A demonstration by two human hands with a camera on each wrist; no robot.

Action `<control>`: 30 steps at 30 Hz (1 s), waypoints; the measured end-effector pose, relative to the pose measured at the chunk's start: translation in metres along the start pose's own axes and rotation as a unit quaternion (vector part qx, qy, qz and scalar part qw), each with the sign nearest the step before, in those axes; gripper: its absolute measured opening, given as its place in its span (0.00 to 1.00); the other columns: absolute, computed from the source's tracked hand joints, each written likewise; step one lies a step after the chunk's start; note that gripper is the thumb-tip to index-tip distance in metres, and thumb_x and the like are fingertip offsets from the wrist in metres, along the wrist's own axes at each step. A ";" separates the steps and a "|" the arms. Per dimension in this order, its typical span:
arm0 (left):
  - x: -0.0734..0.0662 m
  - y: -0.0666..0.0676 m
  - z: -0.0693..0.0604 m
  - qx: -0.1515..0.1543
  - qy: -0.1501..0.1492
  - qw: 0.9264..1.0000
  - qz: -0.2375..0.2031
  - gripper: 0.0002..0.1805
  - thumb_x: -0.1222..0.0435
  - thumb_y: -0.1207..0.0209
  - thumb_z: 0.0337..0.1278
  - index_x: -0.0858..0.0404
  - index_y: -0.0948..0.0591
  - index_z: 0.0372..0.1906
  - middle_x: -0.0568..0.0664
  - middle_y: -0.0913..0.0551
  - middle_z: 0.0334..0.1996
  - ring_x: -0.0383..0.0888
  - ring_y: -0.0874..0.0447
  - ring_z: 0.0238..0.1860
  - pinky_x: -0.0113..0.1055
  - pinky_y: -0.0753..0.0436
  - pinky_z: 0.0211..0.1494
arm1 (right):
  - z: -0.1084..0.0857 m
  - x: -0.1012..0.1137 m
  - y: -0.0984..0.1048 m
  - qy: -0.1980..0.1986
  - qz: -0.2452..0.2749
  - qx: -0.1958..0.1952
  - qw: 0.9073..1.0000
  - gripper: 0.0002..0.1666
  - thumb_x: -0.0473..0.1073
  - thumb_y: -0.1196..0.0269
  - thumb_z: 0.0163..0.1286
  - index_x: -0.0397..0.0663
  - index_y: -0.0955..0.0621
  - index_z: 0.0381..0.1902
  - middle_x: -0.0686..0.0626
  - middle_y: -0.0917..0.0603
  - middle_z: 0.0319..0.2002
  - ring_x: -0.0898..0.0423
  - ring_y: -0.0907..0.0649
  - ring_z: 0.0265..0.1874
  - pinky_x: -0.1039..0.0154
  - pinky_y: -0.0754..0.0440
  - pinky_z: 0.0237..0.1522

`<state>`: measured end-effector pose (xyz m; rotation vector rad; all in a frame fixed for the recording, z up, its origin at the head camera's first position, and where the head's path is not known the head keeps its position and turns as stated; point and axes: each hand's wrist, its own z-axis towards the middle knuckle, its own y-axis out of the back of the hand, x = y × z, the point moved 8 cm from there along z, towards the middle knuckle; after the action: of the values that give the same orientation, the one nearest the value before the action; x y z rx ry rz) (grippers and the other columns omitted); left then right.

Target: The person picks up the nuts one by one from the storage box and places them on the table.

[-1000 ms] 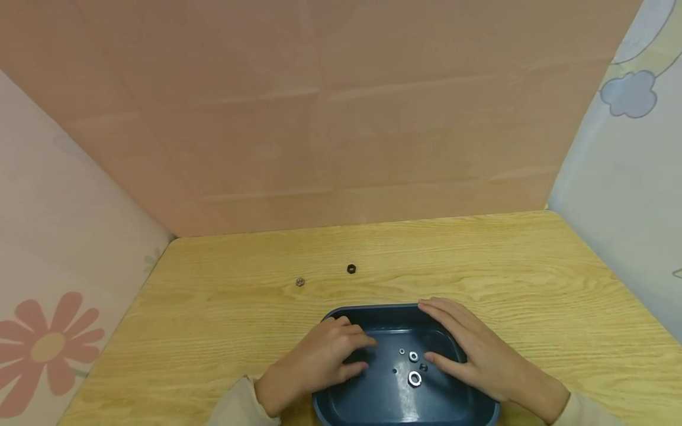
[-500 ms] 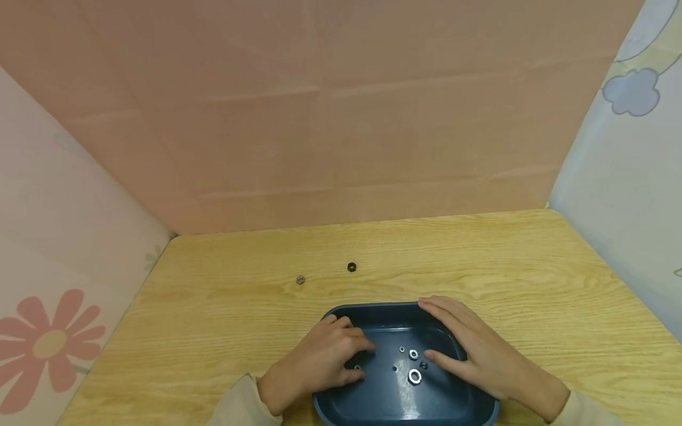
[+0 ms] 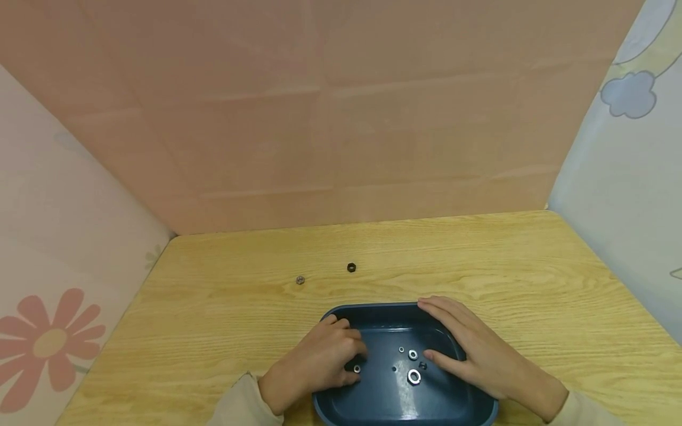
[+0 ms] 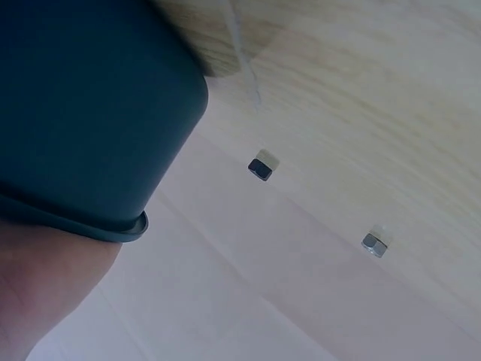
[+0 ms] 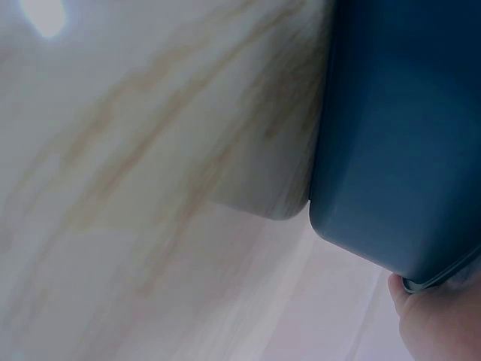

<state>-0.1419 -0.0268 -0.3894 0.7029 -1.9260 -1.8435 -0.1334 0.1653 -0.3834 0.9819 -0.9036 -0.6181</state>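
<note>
A blue tray (image 3: 373,402), rectangular with rounded corners, sits upright, the right hand (image 3: 474,349) laid over its right rim. Within it, a small silver nut (image 3: 357,369) shows between the left hand's (image 3: 322,355) forefinger and thumb, with three bright nuts (image 3: 409,381) and two dark nuts (image 3: 422,365) near its middle. Beyond its far rim lie a black hex nut (image 3: 351,268) and a silver hex nut (image 3: 300,280).

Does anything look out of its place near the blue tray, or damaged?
A black nut and a silver nut lie on the table beyond the tray, which looks odd because similar pieces sit inside it. I see no damage.

A pink flower (image 3: 50,343) and blue cloud (image 3: 630,94) flank a tan backdrop (image 3: 330,130).
</note>
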 end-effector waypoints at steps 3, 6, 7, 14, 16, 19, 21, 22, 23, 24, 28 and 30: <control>0.000 -0.001 0.000 0.002 0.003 1.000 0.000 0.11 0.48 0.28 0.47 0.42 0.12 0.38 0.31 0.14 0.37 0.33 0.27 0.35 0.26 0.37 0.36 | 0.000 0.000 0.000 0.000 -0.001 -0.003 1.000 0.44 0.60 0.32 0.63 0.62 0.34 0.73 0.59 0.32 0.70 0.58 0.31 0.68 0.68 0.33 0.65; 0.000 -0.001 0.000 0.004 0.005 1.000 0.005 0.10 0.48 0.28 0.47 0.42 0.11 0.35 0.31 0.14 0.35 0.33 0.27 0.34 0.26 0.38 0.36 | 0.000 0.000 0.000 -0.002 -0.002 -0.001 1.000 0.44 0.60 0.32 0.63 0.63 0.34 0.74 0.59 0.32 0.70 0.58 0.31 0.68 0.65 0.31 0.65; 0.000 -0.001 0.000 0.005 0.005 1.000 0.006 0.09 0.48 0.28 0.47 0.42 0.11 0.35 0.31 0.14 0.34 0.33 0.27 0.34 0.26 0.38 0.36 | 0.000 -0.001 0.000 -0.002 -0.001 -0.001 1.000 0.43 0.60 0.32 0.63 0.63 0.34 0.74 0.58 0.32 0.71 0.57 0.31 0.68 0.65 0.32 0.65; -0.001 0.000 0.000 0.002 0.000 1.000 0.013 0.06 0.48 0.28 0.48 0.41 0.12 0.32 0.30 0.14 0.32 0.32 0.28 0.31 0.26 0.40 0.35 | -0.001 0.000 0.000 0.008 0.012 -0.008 1.000 0.43 0.60 0.33 0.64 0.60 0.34 0.74 0.56 0.31 0.70 0.56 0.31 0.68 0.85 0.51 0.67; -0.001 0.000 -0.001 -0.006 -0.004 1.000 0.010 0.06 0.49 0.28 0.48 0.41 0.12 0.31 0.29 0.14 0.31 0.31 0.29 0.30 0.26 0.40 0.35 | -0.001 0.000 0.000 0.011 0.014 -0.010 1.000 0.43 0.60 0.33 0.64 0.59 0.34 0.74 0.56 0.31 0.70 0.56 0.31 0.67 0.87 0.55 0.66; -0.001 0.001 -0.001 -0.019 -0.008 1.000 -0.001 0.04 0.49 0.29 0.49 0.40 0.12 0.31 0.28 0.14 0.30 0.30 0.29 0.30 0.26 0.40 0.35 | -0.001 0.001 0.000 0.015 0.017 -0.014 1.000 0.43 0.59 0.32 0.64 0.59 0.34 0.73 0.57 0.31 0.70 0.57 0.31 0.67 0.88 0.57 0.65; -0.001 0.001 -0.001 -0.025 -0.009 1.000 -0.009 0.04 0.50 0.30 0.50 0.40 0.13 0.31 0.27 0.14 0.30 0.30 0.30 0.30 0.26 0.40 0.34 | -0.001 0.001 0.000 0.017 0.016 -0.015 1.000 0.44 0.59 0.32 0.63 0.59 0.34 0.74 0.57 0.32 0.70 0.57 0.31 0.67 0.88 0.57 0.65; -0.001 0.001 -0.001 -0.027 -0.009 1.000 -0.013 0.03 0.50 0.30 0.50 0.39 0.13 0.32 0.27 0.14 0.30 0.29 0.30 0.30 0.26 0.40 0.34 | -0.001 0.001 0.000 0.018 0.017 -0.016 1.000 0.44 0.59 0.32 0.63 0.59 0.34 0.74 0.57 0.32 0.70 0.57 0.31 0.68 0.88 0.56 0.65; -0.001 0.001 -0.001 -0.028 -0.009 0.999 -0.018 0.03 0.51 0.30 0.51 0.39 0.13 0.32 0.27 0.14 0.30 0.29 0.31 0.29 0.26 0.40 0.34 | -0.001 0.001 0.000 0.018 0.016 -0.016 1.000 0.44 0.59 0.32 0.63 0.59 0.34 0.74 0.57 0.32 0.70 0.57 0.31 0.67 0.88 0.56 0.65; 0.000 0.001 -0.001 -0.028 -0.009 0.999 -0.020 0.03 0.51 0.30 0.51 0.39 0.13 0.32 0.26 0.14 0.31 0.29 0.31 0.29 0.26 0.40 0.34 | -0.001 0.001 0.000 0.019 0.015 -0.016 1.000 0.44 0.59 0.32 0.63 0.59 0.34 0.74 0.57 0.32 0.70 0.57 0.31 0.67 0.88 0.56 0.65; 0.000 0.001 -0.001 -0.029 -0.008 0.999 -0.031 0.04 0.53 0.31 0.51 0.39 0.14 0.33 0.26 0.14 0.32 0.29 0.31 0.30 0.26 0.40 0.35 | -0.001 0.002 0.000 0.023 0.016 -0.017 0.999 0.44 0.59 0.32 0.63 0.58 0.34 0.73 0.57 0.32 0.70 0.57 0.31 0.67 0.87 0.55 0.66; 0.001 0.001 -0.001 -0.031 -0.008 0.999 -0.035 0.04 0.54 0.31 0.51 0.39 0.14 0.33 0.26 0.14 0.32 0.29 0.30 0.31 0.26 0.39 0.35 | -0.001 0.002 0.001 0.025 0.016 -0.018 0.999 0.44 0.59 0.32 0.63 0.58 0.34 0.73 0.58 0.32 0.70 0.57 0.31 0.67 0.87 0.55 0.66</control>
<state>-0.1420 -0.0278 -0.3881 0.7460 -1.8667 -1.9480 -0.1319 0.1645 -0.3822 0.9450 -0.8604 -0.5794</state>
